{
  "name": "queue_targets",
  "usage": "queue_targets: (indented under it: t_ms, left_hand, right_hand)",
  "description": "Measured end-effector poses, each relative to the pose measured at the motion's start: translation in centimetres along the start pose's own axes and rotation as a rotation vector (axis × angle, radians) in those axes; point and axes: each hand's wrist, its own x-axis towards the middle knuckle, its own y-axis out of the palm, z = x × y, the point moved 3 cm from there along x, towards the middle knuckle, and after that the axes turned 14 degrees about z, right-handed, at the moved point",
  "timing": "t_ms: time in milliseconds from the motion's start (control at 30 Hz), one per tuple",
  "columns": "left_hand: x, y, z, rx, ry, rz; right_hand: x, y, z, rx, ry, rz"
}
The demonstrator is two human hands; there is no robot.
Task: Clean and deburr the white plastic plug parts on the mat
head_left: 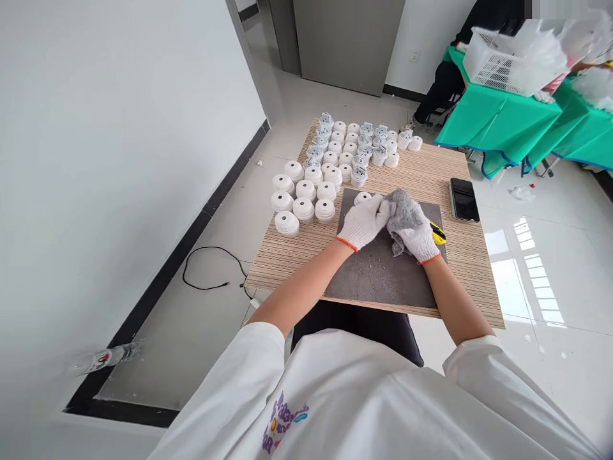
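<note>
Rag point(401, 211), grey and bunched, sits over the far part of the mat point(378, 275), clenched in the gloved right hand point(419, 237). The gloved left hand point(364, 222) lies against the rag with fingers curled; whether they pinch a part beneath it cannot be told. One white disc point(363, 198) rests on the mat just beyond the left fingers. More discs point(306, 191) stand in rows on the table point(287, 255), left and rear. A yellow knife point(438, 234) lies partly under the right hand; a phone point(463, 199) lies well to the right.

Judgement: wiping is in hand. Sound practice is to steady the piece firmly with the left hand, present a clean fold of rag, and keep the right wrist off the knife. Crumbs on the mat could soil the rag.
</note>
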Motion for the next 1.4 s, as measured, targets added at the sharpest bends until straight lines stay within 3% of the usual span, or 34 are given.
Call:
queue_targets:
  t_ms: [367,567,867,967,1133,1267,1400]
  left_hand:
    - [-0.4,-0.1,-0.4,0.098,0.198,0.008]
    - [-0.3,0.1,0.2,0.201,0.135,0.004]
    - [-0.4,0.2,1.0,0.139,0.113,-0.016]
    - [-0.4,0.2,1.4,0.097,0.125,-0.033]
    - [-0.6,0.4,2.1,-0.063,0.12,-0.073]
    - [-0.4,0.5,2.9,-0.193,0.12,-0.123]
    - [-0.2,0.4,3.0,-0.24,0.123,-0.116]
  right_hand:
    - [-0.4,0.6,-1.5,0.125,0.087,0.013]
    - [-0.4,1.1,-0.5,0.248,0.122,0.077]
    - [-0.4,2.0,0.5,0.359,0.103,0.146]
    - [-0.1,2.0,0.5,0.296,0.023,0.12]
    - [-0.3,1.8,0.6,-0.009,-0.099,0.057]
    - [-0.6,2.2,0.9,-0.174,-0.12,0.08]
    - [-0.5,2.3,0.9,-0.153,-0.096,0.098]
